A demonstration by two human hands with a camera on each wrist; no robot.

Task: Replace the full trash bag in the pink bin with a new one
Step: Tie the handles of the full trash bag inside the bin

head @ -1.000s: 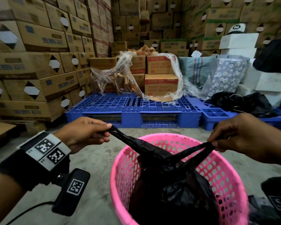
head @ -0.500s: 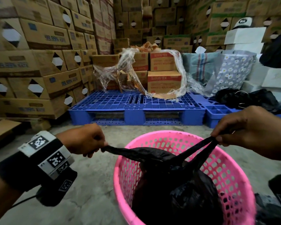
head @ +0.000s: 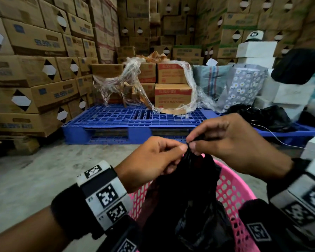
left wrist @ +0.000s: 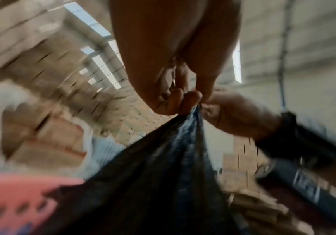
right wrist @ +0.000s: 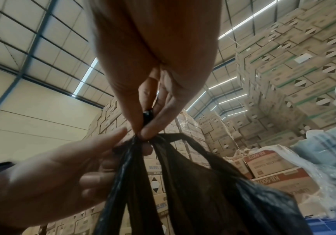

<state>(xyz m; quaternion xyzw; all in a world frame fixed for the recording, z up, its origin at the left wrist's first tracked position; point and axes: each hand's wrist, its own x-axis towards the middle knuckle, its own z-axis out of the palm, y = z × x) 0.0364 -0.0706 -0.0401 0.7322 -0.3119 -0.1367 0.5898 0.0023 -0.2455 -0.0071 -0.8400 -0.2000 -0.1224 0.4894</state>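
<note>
**Both hands pinch the bag's handles together above the pink bin**

Head view shows the left hand (head: 153,160) and the right hand (head: 231,142) meeting over the bin, each grip narrow and pinching the gathered top of the full black plastic trash bag (head: 187,193). From the right wrist, the right thumb and forefinger squeeze the bunched black handle strips at one point, and the left hand's fingers (right wrist: 102,139) touch the same bunch from the side. The left wrist view is blurred, but it shows the left fingertips (left wrist: 191,97) clamped on the peak of the bag with the right hand just beside them.

Below the pinch the bag hangs taut and widens downward. Its lower part sits inside the round pink perforated plastic bin (head: 233,190), which stands on the grey concrete floor (head: 35,179).

Both wrists carry black straps with white blocks bearing black-and-white square markers.

Beyond the bin lies a blue plastic pallet (head: 131,120) with a few red-and-brown cardboard cartons (head: 173,95) loosely draped in clear plastic wrap. Tall stacks of brown cardboard boxes (head: 35,70) line the left and the back. To the right stand a grey daisy-print bag (head: 244,88) and white boxes (head: 256,50).
</note>
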